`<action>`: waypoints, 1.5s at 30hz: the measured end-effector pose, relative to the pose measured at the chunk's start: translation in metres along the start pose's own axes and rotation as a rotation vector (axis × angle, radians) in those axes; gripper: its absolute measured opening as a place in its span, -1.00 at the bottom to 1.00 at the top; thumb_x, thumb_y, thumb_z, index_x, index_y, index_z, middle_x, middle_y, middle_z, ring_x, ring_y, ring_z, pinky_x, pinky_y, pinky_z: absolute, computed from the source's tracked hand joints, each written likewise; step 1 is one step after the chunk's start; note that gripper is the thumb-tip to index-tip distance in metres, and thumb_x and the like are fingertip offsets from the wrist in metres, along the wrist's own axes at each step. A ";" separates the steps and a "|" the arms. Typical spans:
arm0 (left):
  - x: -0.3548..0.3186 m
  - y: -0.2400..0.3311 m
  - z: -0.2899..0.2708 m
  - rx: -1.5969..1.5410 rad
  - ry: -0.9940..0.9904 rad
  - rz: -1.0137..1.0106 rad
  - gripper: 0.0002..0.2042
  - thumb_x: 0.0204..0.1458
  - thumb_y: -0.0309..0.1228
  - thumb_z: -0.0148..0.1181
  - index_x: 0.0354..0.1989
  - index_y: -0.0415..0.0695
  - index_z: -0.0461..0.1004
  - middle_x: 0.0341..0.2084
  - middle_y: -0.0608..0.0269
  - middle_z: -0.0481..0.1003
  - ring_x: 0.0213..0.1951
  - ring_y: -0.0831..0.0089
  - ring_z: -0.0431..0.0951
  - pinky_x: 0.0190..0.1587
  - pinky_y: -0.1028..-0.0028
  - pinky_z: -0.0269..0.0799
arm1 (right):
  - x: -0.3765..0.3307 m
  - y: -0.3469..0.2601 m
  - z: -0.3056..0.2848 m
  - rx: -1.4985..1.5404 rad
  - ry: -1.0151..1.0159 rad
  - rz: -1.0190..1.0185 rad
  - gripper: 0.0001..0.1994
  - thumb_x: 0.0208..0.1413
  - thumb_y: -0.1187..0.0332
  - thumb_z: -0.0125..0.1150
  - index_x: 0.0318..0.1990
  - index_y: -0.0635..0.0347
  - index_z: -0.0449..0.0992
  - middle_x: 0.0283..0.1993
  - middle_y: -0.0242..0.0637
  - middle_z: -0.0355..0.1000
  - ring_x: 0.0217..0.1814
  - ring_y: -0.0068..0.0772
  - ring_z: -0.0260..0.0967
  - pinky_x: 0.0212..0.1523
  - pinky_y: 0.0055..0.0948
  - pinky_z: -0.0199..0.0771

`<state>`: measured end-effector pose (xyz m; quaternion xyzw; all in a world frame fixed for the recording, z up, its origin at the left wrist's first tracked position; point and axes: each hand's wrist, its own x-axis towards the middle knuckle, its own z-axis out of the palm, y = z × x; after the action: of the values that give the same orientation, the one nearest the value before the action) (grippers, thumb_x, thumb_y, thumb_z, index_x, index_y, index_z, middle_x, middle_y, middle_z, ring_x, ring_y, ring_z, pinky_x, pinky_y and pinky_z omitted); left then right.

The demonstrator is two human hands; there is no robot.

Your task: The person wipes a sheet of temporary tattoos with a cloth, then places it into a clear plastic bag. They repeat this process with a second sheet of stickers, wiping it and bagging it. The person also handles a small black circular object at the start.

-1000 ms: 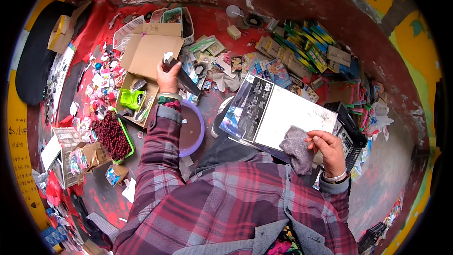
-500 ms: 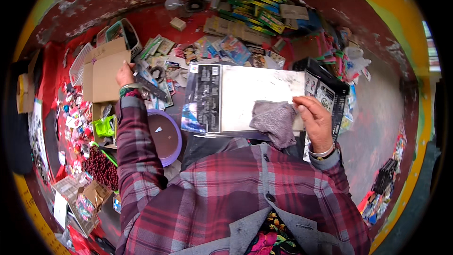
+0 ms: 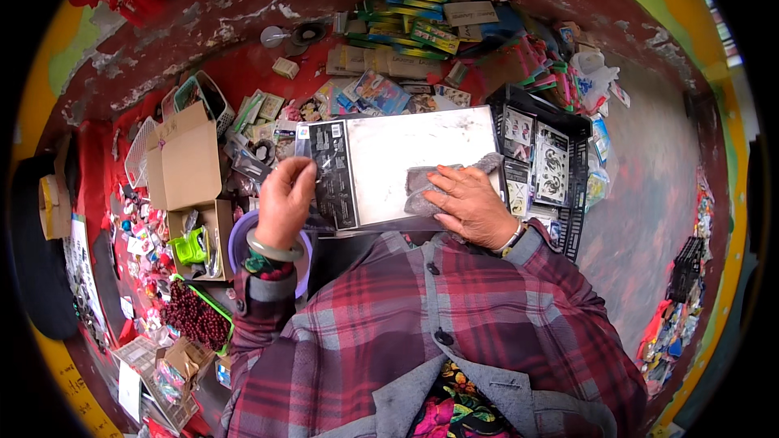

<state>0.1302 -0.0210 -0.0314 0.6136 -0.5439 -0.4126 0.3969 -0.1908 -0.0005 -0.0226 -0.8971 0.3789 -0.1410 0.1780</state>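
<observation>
A white board with dark smudges (image 3: 422,142) lies across my lap, with a black printed strip and clear plastic along its left side. My right hand (image 3: 471,204) rests on a grey cloth (image 3: 418,186) on the board's lower right part. Its fingers are spread over the cloth, which shows past the fingertips and beside the knuckles. My left hand (image 3: 288,199) is raised just left of the board, above a purple-rimmed tub (image 3: 242,235). The left fingers are curled together; whatever they may hold is hidden.
An open cardboard box (image 3: 185,154) stands at left, with a bright green plastic item (image 3: 190,246) in it. Right of the board sits a black crate (image 3: 578,186) with patterned sheets. Packets and colourful boxes (image 3: 414,20) are piled beyond. Dark red beads (image 3: 193,315) lie lower left.
My left hand has come back from the cardboard box toward the board. My right hand has moved left from the cloth's edge and now lies on top of the cloth.
</observation>
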 end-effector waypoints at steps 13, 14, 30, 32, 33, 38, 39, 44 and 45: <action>-0.021 0.006 0.034 -0.233 -0.076 -0.154 -0.62 0.06 -0.47 0.12 0.06 -0.29 0.29 -0.19 0.12 0.40 -0.27 0.48 0.47 -0.23 0.53 0.46 | -0.031 0.051 0.010 1.869 0.705 0.340 -0.66 0.24 0.43 -0.11 0.16 0.19 0.25 0.14 -0.20 0.31 0.14 -0.22 0.31 0.09 -0.23 0.41; -0.021 0.007 0.036 -0.227 -0.081 -0.158 -0.62 0.06 -0.47 0.12 0.06 -0.30 0.28 -0.19 0.12 0.40 -0.27 0.49 0.47 -0.23 0.52 0.46 | -0.039 0.059 0.017 1.994 0.734 0.222 -0.65 0.25 0.41 -0.14 0.19 0.17 0.23 0.17 -0.21 0.28 0.18 -0.22 0.27 0.14 -0.18 0.35; -0.002 -0.008 0.022 -0.371 0.077 -0.265 -0.58 0.04 -0.45 0.15 0.06 -0.30 0.23 -0.37 0.27 0.44 -0.44 0.56 0.42 -0.38 0.57 0.36 | -0.059 0.090 0.040 2.122 0.791 0.356 -0.63 0.28 0.23 -0.19 0.17 0.09 0.30 0.13 -0.22 0.34 0.13 -0.24 0.32 0.16 -0.11 0.30; -0.001 0.007 0.022 -0.579 0.079 -0.309 -0.54 0.03 -0.47 0.17 0.08 -0.32 0.18 -0.40 0.30 0.41 -0.44 0.62 0.39 -0.39 0.61 0.33 | -0.057 0.089 0.036 2.247 0.777 0.392 -0.64 0.28 0.22 -0.18 0.15 0.09 0.33 0.09 -0.19 0.37 0.11 -0.23 0.33 0.15 -0.11 0.32; -0.001 0.015 0.023 -0.683 0.079 -0.330 -0.52 0.03 -0.48 0.17 0.10 -0.33 0.15 -0.41 0.32 0.39 -0.44 0.65 0.38 -0.39 0.63 0.31 | -0.057 0.090 0.037 2.276 0.777 0.400 -0.64 0.28 0.21 -0.18 0.14 0.09 0.33 0.08 -0.19 0.38 0.11 -0.23 0.34 0.15 -0.10 0.33; 0.000 0.034 0.021 -1.001 -0.174 -0.361 -0.60 0.02 -0.41 0.19 0.03 -0.27 0.31 -0.22 0.25 0.42 -0.18 0.46 0.43 -0.10 0.48 0.33 | -0.062 0.092 0.045 2.060 0.839 0.446 -0.63 0.27 0.21 -0.16 0.14 0.13 0.34 0.06 -0.17 0.39 0.12 -0.22 0.33 0.15 -0.09 0.32; 0.001 0.031 0.020 -1.116 -0.332 -0.374 -0.56 0.03 -0.39 0.16 0.09 -0.26 0.29 -0.09 0.17 0.43 -0.04 0.37 0.44 0.05 0.36 0.33 | -0.060 0.089 0.043 1.980 0.858 0.476 -0.63 0.27 0.22 -0.16 0.14 0.14 0.33 0.07 -0.17 0.38 0.13 -0.22 0.32 0.15 -0.09 0.32; 0.001 0.032 0.030 -0.823 -0.343 -0.440 -0.42 0.00 -0.41 0.22 0.19 -0.29 0.17 -0.04 0.10 0.37 -0.06 0.38 0.43 0.00 0.46 0.35 | -0.058 0.072 0.024 1.688 0.789 0.436 -0.56 0.24 0.40 -0.16 0.28 0.18 0.08 0.24 -0.15 0.18 0.24 -0.20 0.21 0.26 -0.12 0.17; 0.002 0.030 0.033 -0.762 -0.280 -0.411 -0.43 -0.01 -0.41 0.24 0.17 -0.30 0.18 -0.04 0.10 0.37 -0.06 0.40 0.42 -0.02 0.48 0.34 | -0.058 0.071 0.019 1.635 0.786 0.400 -0.56 0.24 0.41 -0.17 0.28 0.18 0.08 0.25 -0.14 0.17 0.25 -0.20 0.19 0.25 -0.11 0.19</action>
<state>0.0895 -0.0274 -0.0144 0.4571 -0.2685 -0.7327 0.4268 -0.2672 0.0001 -0.0765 -0.2987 0.3426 -0.6249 0.6348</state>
